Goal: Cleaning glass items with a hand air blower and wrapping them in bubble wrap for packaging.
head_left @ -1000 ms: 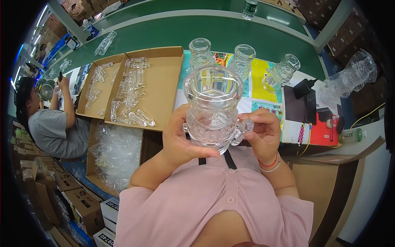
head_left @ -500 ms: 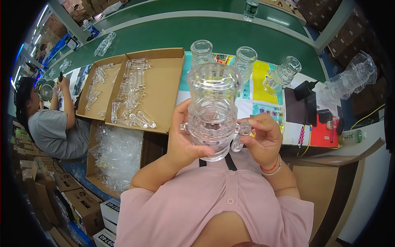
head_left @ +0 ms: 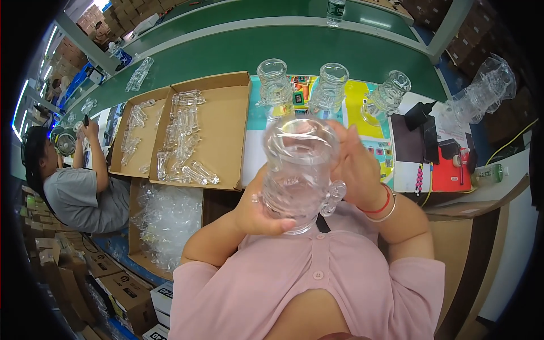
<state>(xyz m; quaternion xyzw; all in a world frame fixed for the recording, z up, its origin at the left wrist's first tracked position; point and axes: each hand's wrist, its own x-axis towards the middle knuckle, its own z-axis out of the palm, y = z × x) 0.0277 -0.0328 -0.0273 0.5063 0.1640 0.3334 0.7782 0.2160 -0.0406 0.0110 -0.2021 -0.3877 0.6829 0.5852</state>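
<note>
Clear glass fills the middle of the view: a ribbed glass mug [head_left: 300, 170] with a small side handle is held up close to the person's face, above the pink shirt [head_left: 306, 283] and in front of the green tabletop [head_left: 255, 51]. The left hand [head_left: 260, 209] cups the mug's lower side and base, thumb wrapped under it, while the right hand [head_left: 357, 164] presses flat-fingered against its far side, so both hands are closed on the mug. Beyond the mug, three more mugs [head_left: 330, 85] of the same kind stand in a row on a bright printed sheet [head_left: 357, 102]. Left of the mug, two shallow cardboard trays [head_left: 226, 113] hold many small glass pieces [head_left: 181, 141], and below them an open carton [head_left: 164, 221] is stuffed with clear plastic wrap. Judging by this, the three standing mugs look handled already, the one in the hands seems to be under inspection, and plenty of loose glass is left. Further left of the mug, a co-worker [head_left: 73, 192] in grey sits at the same tabletop.
</note>
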